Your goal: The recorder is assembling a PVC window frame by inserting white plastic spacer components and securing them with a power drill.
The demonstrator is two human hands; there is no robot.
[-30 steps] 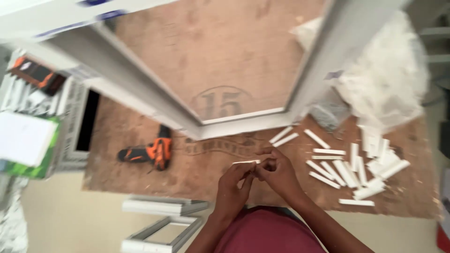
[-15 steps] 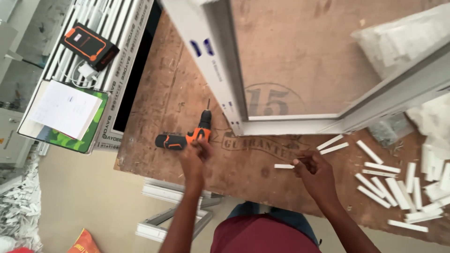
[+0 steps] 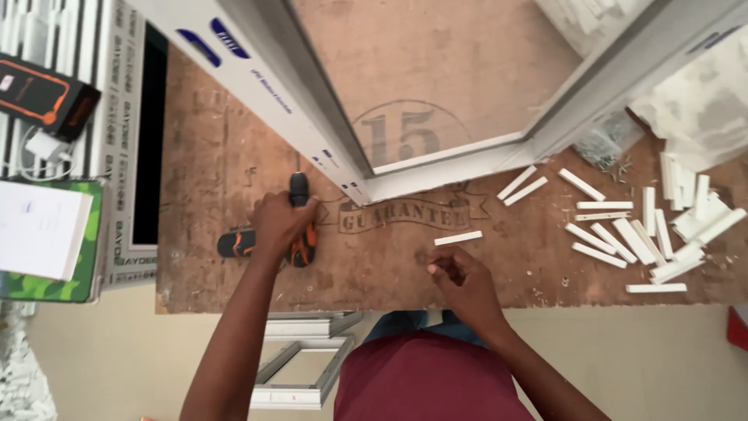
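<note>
On the brown board (image 3: 234, 156), near its front edge, lies the orange-and-black cordless drill (image 3: 265, 238); our left hand (image 3: 280, 222) is wrapped around its grip. Our right hand (image 3: 460, 277) hovers loosely curled, fingertips pinched, and we cannot tell whether it holds anything. Just beyond it lies a short white strip (image 3: 458, 238). Farther back stands the white frame corner (image 3: 366, 183), with more white strips (image 3: 631, 226) scattered to the right.

Surface: brown plywood worktop (image 3: 538, 265).
Far: white window frame (image 3: 467, 160).
Left: orange-black cordless drill (image 3: 300, 234).
Middle: one white strip (image 3: 458, 238).
Right: scattered white strips (image 3: 639, 226), screw bag (image 3: 608, 140).
</note>
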